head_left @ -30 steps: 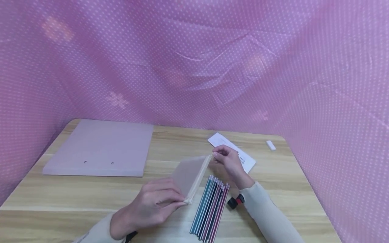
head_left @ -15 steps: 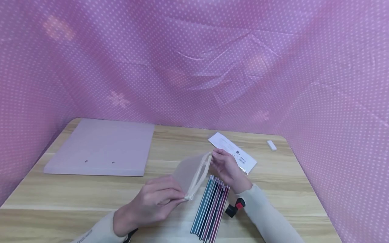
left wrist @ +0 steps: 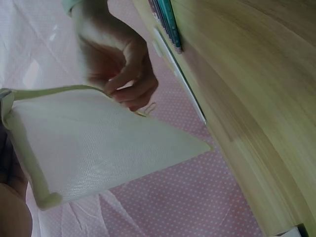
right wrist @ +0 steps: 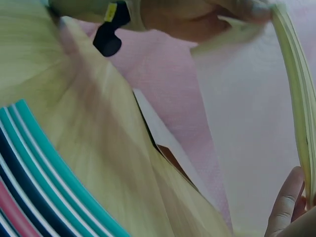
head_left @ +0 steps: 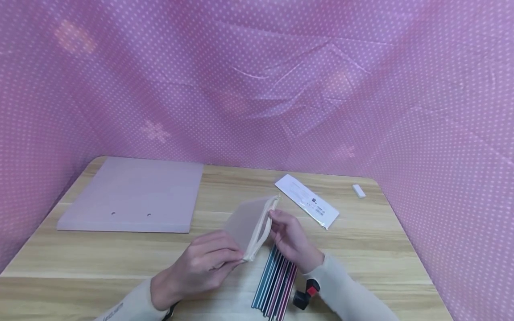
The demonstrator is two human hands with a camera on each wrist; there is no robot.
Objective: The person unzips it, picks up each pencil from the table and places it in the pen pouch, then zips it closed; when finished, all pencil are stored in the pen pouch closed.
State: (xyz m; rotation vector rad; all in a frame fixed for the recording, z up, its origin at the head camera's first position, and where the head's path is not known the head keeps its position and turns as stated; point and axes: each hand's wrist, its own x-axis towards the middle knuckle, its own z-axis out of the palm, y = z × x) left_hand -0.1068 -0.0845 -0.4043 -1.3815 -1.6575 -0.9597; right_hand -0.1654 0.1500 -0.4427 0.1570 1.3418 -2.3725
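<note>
A pale mesh zipper pouch [head_left: 248,218] with cream edging is held up over the table, its mouth gaping along the zipper side. My left hand [head_left: 202,269] pinches the pouch's near corner between thumb and fingers. On the mouth's right-hand edge, my right hand [head_left: 292,240] grips the zipper strip and draws it away from the other side. The left wrist view shows the mesh panel [left wrist: 98,148] stretched taut, with the right hand [left wrist: 118,59] at its border. Several striped pencils [head_left: 271,285] in teal, dark and red lie under the right hand, their far ends hidden by it.
A large pale lilac folder-like board [head_left: 136,191] with two holes lies at the back left. A white packet [head_left: 307,200] with printed labels lies beyond the right hand. A white eraser [head_left: 358,191] is at the far right. Pink dotted cloth [head_left: 257,89] surrounds the table.
My right hand has slid from the pouch's far corner toward me along its edge, and the mouth has opened from closed. The left hand stays at the near corner.
</note>
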